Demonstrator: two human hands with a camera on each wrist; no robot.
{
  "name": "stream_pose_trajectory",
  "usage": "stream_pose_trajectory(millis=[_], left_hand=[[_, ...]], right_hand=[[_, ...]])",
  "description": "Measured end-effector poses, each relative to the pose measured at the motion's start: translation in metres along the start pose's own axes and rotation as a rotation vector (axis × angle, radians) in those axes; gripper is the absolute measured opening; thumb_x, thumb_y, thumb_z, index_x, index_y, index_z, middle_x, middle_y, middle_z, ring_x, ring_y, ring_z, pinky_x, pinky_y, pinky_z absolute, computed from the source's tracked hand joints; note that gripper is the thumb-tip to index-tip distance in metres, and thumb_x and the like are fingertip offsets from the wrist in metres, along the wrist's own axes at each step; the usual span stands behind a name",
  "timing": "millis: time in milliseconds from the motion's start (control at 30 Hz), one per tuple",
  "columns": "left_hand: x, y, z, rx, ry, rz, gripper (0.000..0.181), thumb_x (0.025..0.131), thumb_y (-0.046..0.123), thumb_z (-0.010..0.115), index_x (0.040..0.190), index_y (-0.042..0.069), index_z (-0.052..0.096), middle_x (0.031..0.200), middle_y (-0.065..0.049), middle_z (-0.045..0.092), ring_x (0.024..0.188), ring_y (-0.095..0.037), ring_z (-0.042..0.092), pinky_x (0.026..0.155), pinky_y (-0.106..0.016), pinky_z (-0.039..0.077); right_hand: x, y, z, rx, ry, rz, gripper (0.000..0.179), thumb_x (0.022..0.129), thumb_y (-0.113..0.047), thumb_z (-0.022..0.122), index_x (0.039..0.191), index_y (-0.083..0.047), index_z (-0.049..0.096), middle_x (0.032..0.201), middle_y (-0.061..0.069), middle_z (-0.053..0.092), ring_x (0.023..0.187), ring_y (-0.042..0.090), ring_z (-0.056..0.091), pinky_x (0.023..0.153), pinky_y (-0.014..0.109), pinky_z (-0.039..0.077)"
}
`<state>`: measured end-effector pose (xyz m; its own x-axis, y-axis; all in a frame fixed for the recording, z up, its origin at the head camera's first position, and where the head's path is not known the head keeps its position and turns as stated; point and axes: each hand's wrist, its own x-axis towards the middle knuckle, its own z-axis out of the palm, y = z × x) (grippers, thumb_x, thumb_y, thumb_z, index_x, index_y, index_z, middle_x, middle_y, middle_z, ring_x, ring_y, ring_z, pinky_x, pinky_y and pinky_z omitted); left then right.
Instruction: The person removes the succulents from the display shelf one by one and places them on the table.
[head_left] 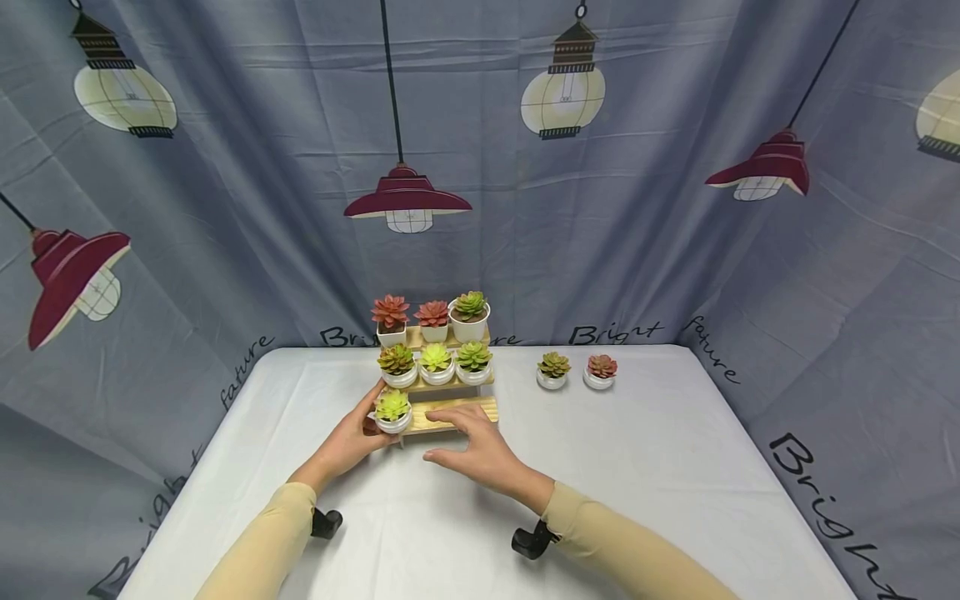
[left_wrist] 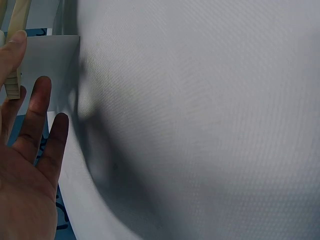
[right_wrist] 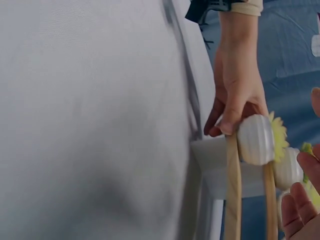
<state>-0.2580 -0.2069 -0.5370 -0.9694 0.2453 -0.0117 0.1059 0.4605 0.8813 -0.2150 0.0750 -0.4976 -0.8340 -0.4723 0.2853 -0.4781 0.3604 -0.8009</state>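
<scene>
A tiered plant stand [head_left: 442,414] with wooden shelves and white end panels holds several small potted succulents. My left hand [head_left: 351,442] grips the left end of its lowest shelf, beside a yellow-green succulent in a white round pot [head_left: 392,412]. In the left wrist view, the thumb presses the wooden slat [left_wrist: 19,20], and the other fingers spread near the white end panel [left_wrist: 50,70]. My right hand [head_left: 483,454] hovers at the front of the lowest shelf, thumb and fingers apart, holding nothing. The right wrist view shows the left thumb at the slat [right_wrist: 233,185], against the ribbed pot [right_wrist: 256,140].
The middle shelf carries several succulents, among them a bright green one [head_left: 436,363]. Red succulents [head_left: 390,315] and a green one [head_left: 469,318] stand on the top shelf. On the white table [head_left: 637,467], an olive succulent [head_left: 552,371] and a reddish one [head_left: 600,372] stand to the right.
</scene>
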Motion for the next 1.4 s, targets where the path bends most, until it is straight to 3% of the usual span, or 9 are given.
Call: stream_pose_trajectory(millis=[200, 433, 833, 1233, 1400], left_hand=[[-0.001, 0.000, 0.000, -0.001, -0.010, 0.013, 0.107, 0.087, 0.021, 0.086, 0.166, 0.034, 0.014, 0.133, -0.014, 0.055, 0.097, -0.020, 0.064, 0.084, -0.036, 0.056], [0.000, -0.001, -0.001, 0.001, -0.015, 0.025, 0.106, 0.088, 0.020, 0.084, 0.166, 0.034, 0.014, 0.129, -0.013, 0.054, 0.097, -0.019, 0.064, 0.083, -0.036, 0.056], [0.001, -0.002, -0.002, 0.005, -0.021, 0.032, 0.106, 0.088, 0.021, 0.084, 0.166, 0.033, 0.013, 0.129, -0.013, 0.055, 0.096, -0.020, 0.064, 0.082, -0.035, 0.056], [0.000, -0.002, -0.003, 0.030, -0.018, 0.065, 0.105, 0.090, 0.019, 0.082, 0.167, 0.028, 0.012, 0.129, -0.015, 0.055, 0.096, -0.021, 0.062, 0.082, -0.033, 0.056], [0.000, -0.002, -0.003, 0.025, -0.013, 0.039, 0.105, 0.089, 0.016, 0.082, 0.166, 0.032, 0.012, 0.130, -0.013, 0.056, 0.095, -0.020, 0.061, 0.084, -0.033, 0.055]], right_hand=[[0.011, 0.002, 0.015, -0.039, 0.023, 0.034, 0.061, 0.089, -0.040, 0.082, 0.143, -0.019, 0.063, 0.134, -0.009, 0.063, 0.123, 0.016, 0.048, 0.099, 0.050, 0.050], [0.022, 0.005, 0.029, -0.150, 0.085, 0.045, 0.059, 0.089, -0.040, 0.082, 0.141, -0.019, 0.064, 0.133, -0.005, 0.066, 0.121, 0.015, 0.049, 0.099, 0.041, 0.049], [0.038, 0.005, 0.045, -0.237, 0.139, 0.111, 0.063, 0.086, -0.043, 0.083, 0.141, -0.018, 0.065, 0.132, -0.004, 0.067, 0.109, 0.014, 0.050, 0.092, 0.033, 0.046], [0.050, 0.004, 0.055, -0.260, 0.164, 0.158, 0.068, 0.085, -0.048, 0.082, 0.141, -0.014, 0.064, 0.131, -0.002, 0.068, 0.101, 0.014, 0.048, 0.087, 0.032, 0.044], [0.054, 0.005, 0.059, -0.260, 0.167, 0.176, 0.068, 0.084, -0.050, 0.082, 0.140, -0.014, 0.065, 0.132, 0.000, 0.068, 0.098, 0.015, 0.049, 0.087, 0.033, 0.044]])
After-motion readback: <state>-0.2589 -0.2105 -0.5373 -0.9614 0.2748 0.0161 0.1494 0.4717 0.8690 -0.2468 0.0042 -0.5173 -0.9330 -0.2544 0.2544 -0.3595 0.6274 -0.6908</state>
